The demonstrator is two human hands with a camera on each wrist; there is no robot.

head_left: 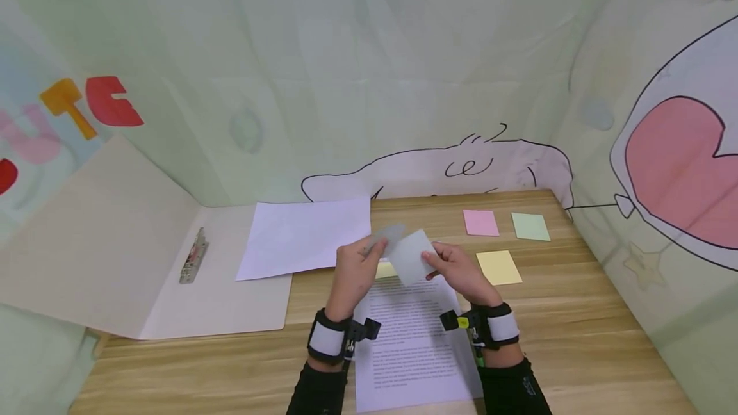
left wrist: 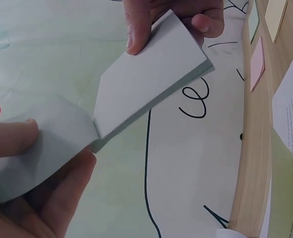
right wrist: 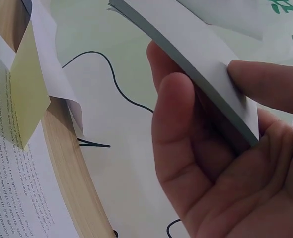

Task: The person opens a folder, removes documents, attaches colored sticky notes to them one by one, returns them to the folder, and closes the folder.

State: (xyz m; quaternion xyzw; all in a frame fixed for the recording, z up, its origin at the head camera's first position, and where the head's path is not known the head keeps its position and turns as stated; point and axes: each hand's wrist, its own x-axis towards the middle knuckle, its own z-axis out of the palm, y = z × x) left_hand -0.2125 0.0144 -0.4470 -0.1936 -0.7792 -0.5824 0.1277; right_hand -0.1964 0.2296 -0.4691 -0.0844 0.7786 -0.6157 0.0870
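Observation:
My right hand (head_left: 462, 275) grips a pale sticky note pad (head_left: 411, 260) by one end, thumb on the broad face and fingers behind. The pad's grey-blue edge shows in the left wrist view. My left hand (head_left: 353, 275) pinches a thin pale sticky note (left wrist: 47, 144) between thumb and fingers. It curves away from the pad, meeting it along one edge in that view. Below both hands lies a printed page (head_left: 410, 344), with a yellow sticky note (right wrist: 31, 96) at its top, partly hidden by the pad in the head view.
Pink (head_left: 481, 223), green (head_left: 531, 227) and yellow (head_left: 499, 268) note pads lie at the right on the wooden table (head_left: 576, 338). At the left, an opened folder (head_left: 230, 312) with a metal clip (head_left: 194, 256) stands against the cloth wall, a blank white sheet (head_left: 305, 235) overlapping it.

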